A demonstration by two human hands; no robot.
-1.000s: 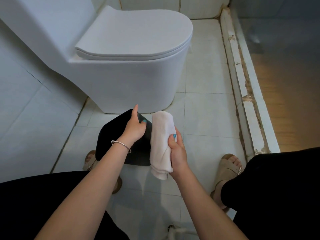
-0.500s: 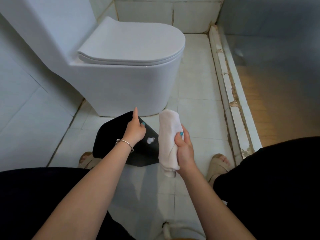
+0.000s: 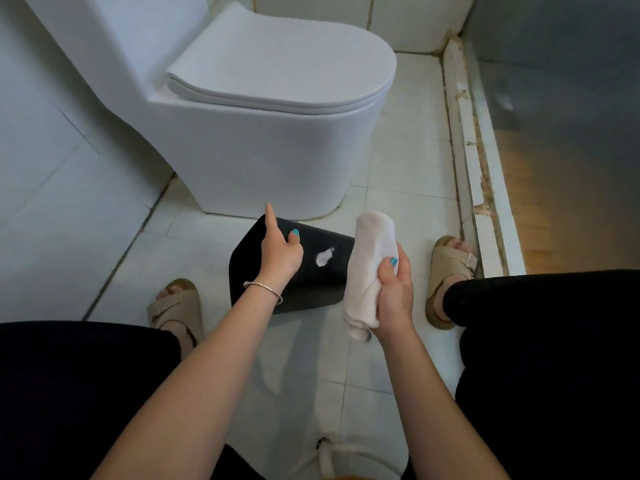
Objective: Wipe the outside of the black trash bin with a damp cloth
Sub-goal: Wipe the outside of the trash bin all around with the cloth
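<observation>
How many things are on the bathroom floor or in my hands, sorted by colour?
White: 2, the toilet and the cloth
Black: 1, the trash bin
Beige: 2, the sandals
Total: 5

Left hand (image 3: 278, 254) flat, right hand (image 3: 393, 289) fisted.

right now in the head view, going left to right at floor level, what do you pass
left sandal → left hand on the black bin → white smear → cloth in the right hand → right sandal → floor curb
</observation>
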